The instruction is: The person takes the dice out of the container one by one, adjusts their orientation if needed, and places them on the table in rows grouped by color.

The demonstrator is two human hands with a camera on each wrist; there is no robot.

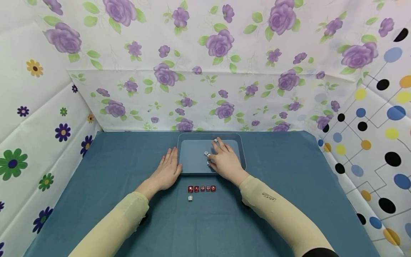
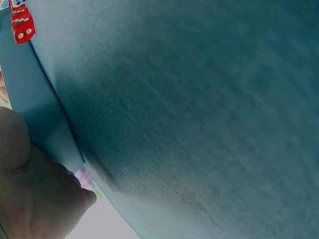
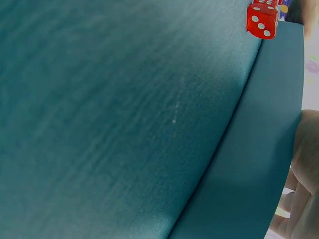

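Observation:
My right hand (image 1: 227, 162) reaches over a shallow blue-grey tray (image 1: 192, 171), fingers spread among several white dice. One white die (image 1: 206, 153) lies just left of the fingers, and another white die (image 1: 216, 140) is at the far fingertips. A further white die (image 1: 208, 162) shows by the thumb; the hand partly hides these dice. The left hand (image 1: 167, 171) lies flat against the tray's left side, fingers straight and holding nothing. In front of the tray stands a row of red dice (image 1: 202, 188), with a single white die (image 1: 190, 198) below its left end.
A blue-green cloth (image 1: 128, 164) covers the table. Behind it hangs a sheet with purple flowers (image 1: 224, 109); patterned sheets flank both sides. In the right wrist view, a red die (image 3: 262, 22) sits near the tray's front wall (image 3: 239, 149).

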